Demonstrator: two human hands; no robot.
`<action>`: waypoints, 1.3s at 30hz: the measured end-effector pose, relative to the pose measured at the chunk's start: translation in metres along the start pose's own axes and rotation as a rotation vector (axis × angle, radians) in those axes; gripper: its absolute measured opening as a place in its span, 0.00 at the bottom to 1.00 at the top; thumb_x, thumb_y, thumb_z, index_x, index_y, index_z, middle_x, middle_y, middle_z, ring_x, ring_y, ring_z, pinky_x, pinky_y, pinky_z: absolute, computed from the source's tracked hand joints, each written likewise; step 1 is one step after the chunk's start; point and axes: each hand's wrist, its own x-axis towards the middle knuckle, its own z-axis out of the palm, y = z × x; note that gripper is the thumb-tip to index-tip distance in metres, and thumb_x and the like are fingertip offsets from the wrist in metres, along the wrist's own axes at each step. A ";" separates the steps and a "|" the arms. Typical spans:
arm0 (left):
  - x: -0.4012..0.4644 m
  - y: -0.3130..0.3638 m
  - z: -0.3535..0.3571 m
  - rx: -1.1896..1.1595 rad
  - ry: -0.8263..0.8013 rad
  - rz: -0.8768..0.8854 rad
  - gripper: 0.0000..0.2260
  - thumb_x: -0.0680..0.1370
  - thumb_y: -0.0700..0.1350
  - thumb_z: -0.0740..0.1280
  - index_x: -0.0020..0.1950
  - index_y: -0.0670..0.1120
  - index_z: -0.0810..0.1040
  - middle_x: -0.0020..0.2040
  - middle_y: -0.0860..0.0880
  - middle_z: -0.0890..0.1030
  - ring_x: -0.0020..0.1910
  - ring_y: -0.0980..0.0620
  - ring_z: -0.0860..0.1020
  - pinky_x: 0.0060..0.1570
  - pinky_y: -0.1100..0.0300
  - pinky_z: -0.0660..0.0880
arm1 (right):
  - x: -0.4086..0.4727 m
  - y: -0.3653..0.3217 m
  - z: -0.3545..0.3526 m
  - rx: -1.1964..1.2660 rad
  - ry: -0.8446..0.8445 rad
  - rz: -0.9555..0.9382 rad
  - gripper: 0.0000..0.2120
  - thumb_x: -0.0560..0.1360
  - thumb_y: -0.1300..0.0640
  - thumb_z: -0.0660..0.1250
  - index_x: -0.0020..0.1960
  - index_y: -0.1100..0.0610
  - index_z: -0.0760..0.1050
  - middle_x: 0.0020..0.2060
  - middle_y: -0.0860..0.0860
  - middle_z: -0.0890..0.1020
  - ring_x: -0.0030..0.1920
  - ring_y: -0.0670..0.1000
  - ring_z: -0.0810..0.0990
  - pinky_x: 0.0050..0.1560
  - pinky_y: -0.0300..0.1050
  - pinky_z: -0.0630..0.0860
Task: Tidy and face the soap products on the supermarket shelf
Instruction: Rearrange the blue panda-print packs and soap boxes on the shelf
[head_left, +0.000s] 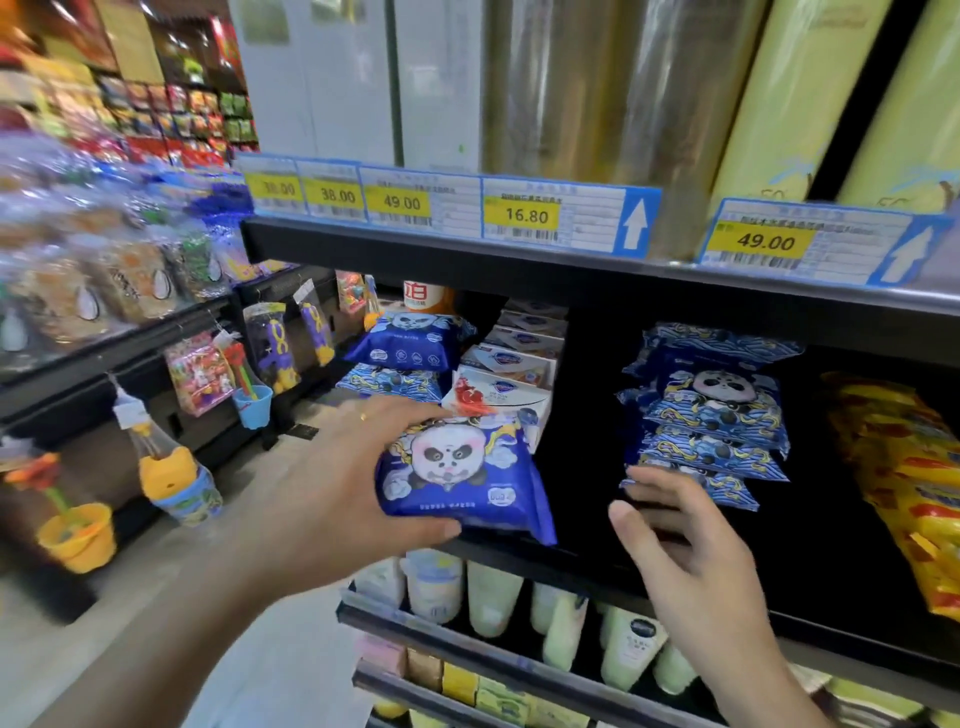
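Observation:
My left hand (358, 473) grips a blue pack with a panda face (457, 478) at the front edge of the black middle shelf (571, 566), thumb under it and fingers over its top. My right hand (691, 561) is open with fingers spread, its fingertips close to the bottom of a stack of blue panda packs (711, 415) to the right. Behind the held pack stand white soap boxes (506, 384) in a stack. More blue packs (410, 343) lie piled at the shelf's left end.
Yellow and red packets (904, 483) fill the shelf's right side. A dark gap lies between the soap boxes and the panda stack. Price tags (524, 215) line the shelf above. Pale bottles (493, 597) stand on the shelf below. Hanging toys (171, 478) line the aisle at left.

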 end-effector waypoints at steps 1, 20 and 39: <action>0.005 -0.008 -0.009 -0.006 0.013 -0.014 0.38 0.62 0.75 0.75 0.69 0.72 0.66 0.65 0.75 0.67 0.67 0.68 0.67 0.64 0.61 0.70 | 0.002 0.006 0.001 -0.138 0.008 -0.048 0.14 0.73 0.43 0.73 0.58 0.37 0.78 0.54 0.37 0.81 0.56 0.41 0.81 0.56 0.43 0.78; 0.172 -0.116 -0.048 -0.113 -0.108 -0.072 0.21 0.74 0.52 0.79 0.59 0.63 0.72 0.47 0.72 0.77 0.46 0.79 0.75 0.43 0.84 0.68 | 0.002 0.022 0.019 -0.758 -0.064 -0.097 0.18 0.74 0.46 0.74 0.63 0.44 0.78 0.57 0.39 0.77 0.60 0.48 0.74 0.61 0.54 0.73; 0.157 -0.109 -0.039 -0.197 -0.051 -0.021 0.25 0.77 0.50 0.77 0.72 0.56 0.75 0.69 0.52 0.78 0.67 0.53 0.78 0.67 0.49 0.77 | 0.002 0.030 0.021 -0.757 -0.026 -0.154 0.16 0.72 0.51 0.77 0.59 0.45 0.81 0.54 0.39 0.79 0.56 0.50 0.76 0.57 0.55 0.75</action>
